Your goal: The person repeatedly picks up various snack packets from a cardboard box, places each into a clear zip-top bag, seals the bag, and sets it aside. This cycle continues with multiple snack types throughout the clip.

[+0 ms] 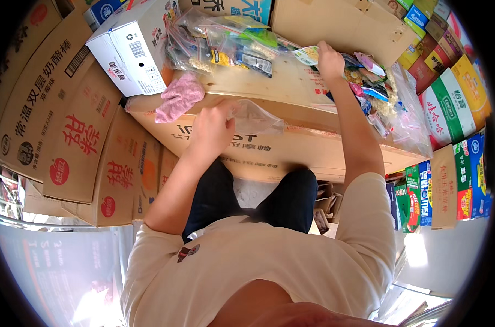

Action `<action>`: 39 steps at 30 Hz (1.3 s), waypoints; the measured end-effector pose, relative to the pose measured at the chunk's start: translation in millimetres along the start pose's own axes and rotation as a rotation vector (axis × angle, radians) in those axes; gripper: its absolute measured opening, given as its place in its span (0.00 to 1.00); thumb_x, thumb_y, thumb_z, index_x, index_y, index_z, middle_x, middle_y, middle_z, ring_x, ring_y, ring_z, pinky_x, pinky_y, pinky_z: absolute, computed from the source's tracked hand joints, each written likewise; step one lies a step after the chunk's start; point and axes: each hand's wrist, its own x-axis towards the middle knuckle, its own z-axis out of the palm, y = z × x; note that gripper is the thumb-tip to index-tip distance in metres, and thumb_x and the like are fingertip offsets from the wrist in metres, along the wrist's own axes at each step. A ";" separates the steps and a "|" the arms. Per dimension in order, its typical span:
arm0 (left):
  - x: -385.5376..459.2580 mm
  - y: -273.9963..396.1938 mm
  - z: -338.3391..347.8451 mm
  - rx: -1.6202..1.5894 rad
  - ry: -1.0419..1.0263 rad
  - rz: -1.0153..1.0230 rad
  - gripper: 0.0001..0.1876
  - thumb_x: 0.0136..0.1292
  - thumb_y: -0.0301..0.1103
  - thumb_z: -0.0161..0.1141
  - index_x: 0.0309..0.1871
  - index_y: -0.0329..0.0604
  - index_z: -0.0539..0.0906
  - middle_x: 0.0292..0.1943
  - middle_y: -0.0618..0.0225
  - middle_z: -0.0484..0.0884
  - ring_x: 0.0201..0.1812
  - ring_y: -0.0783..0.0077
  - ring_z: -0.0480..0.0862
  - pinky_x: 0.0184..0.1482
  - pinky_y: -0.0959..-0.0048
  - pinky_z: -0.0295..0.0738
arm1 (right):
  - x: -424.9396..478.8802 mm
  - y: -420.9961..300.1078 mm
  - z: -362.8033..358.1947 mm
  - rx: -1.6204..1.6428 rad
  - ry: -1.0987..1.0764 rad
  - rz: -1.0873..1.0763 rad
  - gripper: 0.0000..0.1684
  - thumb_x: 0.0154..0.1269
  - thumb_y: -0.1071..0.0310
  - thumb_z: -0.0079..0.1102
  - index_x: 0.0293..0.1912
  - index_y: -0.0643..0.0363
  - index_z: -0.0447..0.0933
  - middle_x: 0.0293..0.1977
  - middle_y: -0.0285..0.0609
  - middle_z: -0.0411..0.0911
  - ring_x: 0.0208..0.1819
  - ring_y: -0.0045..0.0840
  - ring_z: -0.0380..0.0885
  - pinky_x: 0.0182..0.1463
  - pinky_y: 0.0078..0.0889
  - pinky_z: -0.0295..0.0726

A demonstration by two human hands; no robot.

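Note:
My left hand [215,122], slightly blurred, pinches a clear plastic bag [259,117] in front of the near edge of a large cardboard box [268,88]. The bag looks empty. Across the box, my right hand [331,63] reaches to the far side, its fingers on a small green-and-white packet [306,55]. Just right of that hand lies a loose pile of small colourful food packets [364,81] and dried noodle blocks [390,98]. Several filled clear zip bags [239,39] with packets and noodles lie at the back left of the box top.
A crumpled pink cloth [181,97] hangs over the box's near left edge beside a white carton [126,55]. Brown cartons [79,118] are stacked at left, colourful product cartons [452,106] at right. An upright cardboard flap [337,24] stands behind. Clear plastic bags [413,126] lie at the right corner.

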 end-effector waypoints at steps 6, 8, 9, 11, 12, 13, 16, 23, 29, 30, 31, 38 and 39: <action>29.1 4.4 2.4 -0.136 -0.075 -0.007 0.15 0.53 0.19 0.62 0.46 0.36 0.83 0.43 0.59 0.85 0.27 0.68 0.84 0.32 0.71 0.79 | 20.3 -1.5 -95.1 0.549 0.084 0.050 0.07 0.67 0.69 0.60 0.42 0.62 0.77 0.30 0.50 0.83 0.27 0.40 0.82 0.32 0.38 0.77; 34.2 5.5 4.7 -0.220 -0.105 -0.025 0.14 0.54 0.21 0.63 0.46 0.36 0.83 0.43 0.61 0.85 0.27 0.70 0.85 0.32 0.73 0.79 | 26.5 -11.5 -121.1 0.809 0.067 -0.008 0.07 0.68 0.70 0.60 0.42 0.62 0.76 0.27 0.46 0.82 0.24 0.29 0.77 0.29 0.32 0.74; 36.0 7.4 6.5 -0.263 -0.123 -0.031 0.14 0.54 0.22 0.63 0.46 0.36 0.83 0.44 0.62 0.86 0.28 0.71 0.85 0.32 0.73 0.79 | 26.7 -18.6 -134.6 0.937 0.059 -0.035 0.07 0.68 0.70 0.60 0.42 0.62 0.75 0.25 0.45 0.81 0.22 0.24 0.75 0.28 0.29 0.73; 39.7 14.0 9.6 -0.289 -0.155 -0.045 0.15 0.54 0.24 0.65 0.46 0.35 0.83 0.42 0.62 0.87 0.28 0.72 0.85 0.32 0.74 0.79 | 20.8 -41.9 -170.0 0.994 -0.040 -0.025 0.06 0.69 0.70 0.59 0.41 0.63 0.74 0.23 0.41 0.79 0.22 0.18 0.70 0.27 0.25 0.70; 41.0 17.9 10.4 -0.299 -0.171 -0.051 0.15 0.54 0.25 0.66 0.46 0.35 0.83 0.41 0.62 0.87 0.28 0.73 0.85 0.32 0.74 0.78 | 15.5 -53.3 -183.9 1.023 -0.087 -0.019 0.06 0.69 0.71 0.58 0.40 0.63 0.74 0.23 0.39 0.79 0.22 0.15 0.68 0.27 0.24 0.69; 42.1 21.9 9.7 -0.298 -0.199 -0.082 0.15 0.53 0.26 0.66 0.46 0.35 0.83 0.40 0.62 0.87 0.28 0.73 0.85 0.32 0.74 0.78 | 10.9 -62.2 -191.9 1.010 -0.124 -0.008 0.06 0.69 0.71 0.58 0.40 0.63 0.73 0.23 0.39 0.78 0.22 0.15 0.67 0.27 0.23 0.68; 44.8 34.7 4.6 -0.308 -0.260 -0.174 0.17 0.52 0.29 0.68 0.45 0.34 0.83 0.36 0.62 0.87 0.27 0.73 0.86 0.31 0.74 0.78 | -2.5 -83.2 -212.5 0.885 -0.183 -0.044 0.05 0.68 0.71 0.58 0.39 0.61 0.73 0.24 0.43 0.77 0.22 0.23 0.71 0.28 0.27 0.70; 43.3 43.5 -0.2 -0.368 -0.244 -0.243 0.17 0.49 0.26 0.68 0.44 0.31 0.85 0.39 0.58 0.88 0.31 0.70 0.87 0.36 0.71 0.81 | -28.4 -89.3 -224.2 0.402 0.093 -0.468 0.04 0.66 0.70 0.59 0.37 0.57 0.73 0.24 0.44 0.76 0.25 0.38 0.74 0.33 0.34 0.70; 43.5 51.7 5.2 -0.397 -0.219 -0.178 0.17 0.49 0.27 0.68 0.44 0.32 0.85 0.40 0.59 0.88 0.30 0.72 0.86 0.37 0.72 0.81 | -51.0 -109.7 -212.9 0.232 0.040 -0.627 0.10 0.50 0.71 0.57 0.36 0.55 0.74 0.23 0.39 0.78 0.27 0.33 0.81 0.37 0.31 0.74; 44.0 54.5 5.3 -0.390 -0.201 -0.175 0.17 0.49 0.27 0.68 0.44 0.32 0.85 0.40 0.59 0.88 0.30 0.72 0.85 0.37 0.72 0.81 | -54.1 -112.8 -211.1 0.272 0.013 -0.627 0.10 0.50 0.71 0.58 0.37 0.56 0.74 0.23 0.40 0.79 0.26 0.35 0.80 0.37 0.31 0.74; 44.7 55.3 5.9 -0.386 -0.206 -0.168 0.17 0.49 0.27 0.68 0.44 0.33 0.85 0.40 0.60 0.88 0.29 0.73 0.85 0.36 0.73 0.81 | -57.5 -114.3 -206.2 0.291 0.004 -0.624 0.11 0.50 0.71 0.58 0.37 0.56 0.74 0.24 0.41 0.79 0.26 0.35 0.80 0.37 0.31 0.73; 48.4 52.2 10.0 -0.621 -0.222 -0.206 0.13 0.54 0.23 0.66 0.44 0.32 0.86 0.39 0.61 0.88 0.28 0.79 0.85 0.32 0.78 0.79 | -70.2 -115.4 -196.7 0.497 -0.074 -0.504 0.09 0.57 0.70 0.62 0.38 0.56 0.75 0.26 0.40 0.81 0.25 0.36 0.79 0.33 0.35 0.72; 48.7 51.5 9.6 -0.678 -0.217 -0.220 0.12 0.55 0.21 0.65 0.44 0.32 0.86 0.39 0.62 0.88 0.29 0.80 0.85 0.32 0.79 0.79 | -70.3 -112.8 -196.9 0.565 -0.036 -0.476 0.09 0.58 0.68 0.63 0.40 0.55 0.76 0.28 0.40 0.82 0.25 0.35 0.79 0.33 0.34 0.72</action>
